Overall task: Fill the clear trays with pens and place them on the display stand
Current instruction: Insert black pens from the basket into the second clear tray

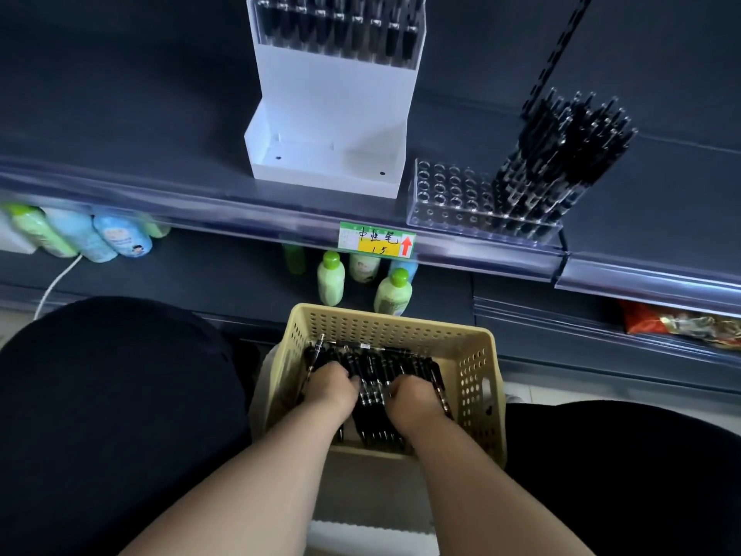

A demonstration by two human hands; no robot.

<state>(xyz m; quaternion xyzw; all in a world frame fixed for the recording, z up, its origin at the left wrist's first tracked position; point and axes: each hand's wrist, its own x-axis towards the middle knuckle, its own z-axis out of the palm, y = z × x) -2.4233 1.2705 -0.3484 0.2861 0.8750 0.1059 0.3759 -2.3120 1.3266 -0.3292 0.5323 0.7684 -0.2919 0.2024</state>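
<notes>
Dark grey shop shelving filled the view, and I crouched before it with a yellow basket [477, 355] between my knees. Loose black pens [373, 367] lay heaped inside the basket. My left hand [333, 389] and right hand [413, 397] were both down in that heap, side by side, fingers [355, 381] curled into the pens; I could not tell how many each hand actually gripped, because the fingertips were buried.

Above the basket, on the shelf [160, 154], stood a white display stand [333, 126]. Its lower front pocket was open and bare, while a clear tray [337, 18] of upright pens already sat in its upper tier. Just right of the stand, on the same shelf, a second clear tray [453, 194] rested near the shelf's front edge. Its left holes stood open; its right part held a leaning bunch of pens [561, 154].

A green and yellow price tag [375, 240] with a red arrow clung to the shelf's front rail, directly above the basket. Below that rail, behind the basket, stood green-capped bottles [331, 278], and more pale bottles [80, 234] lay far left of the basket.
</notes>
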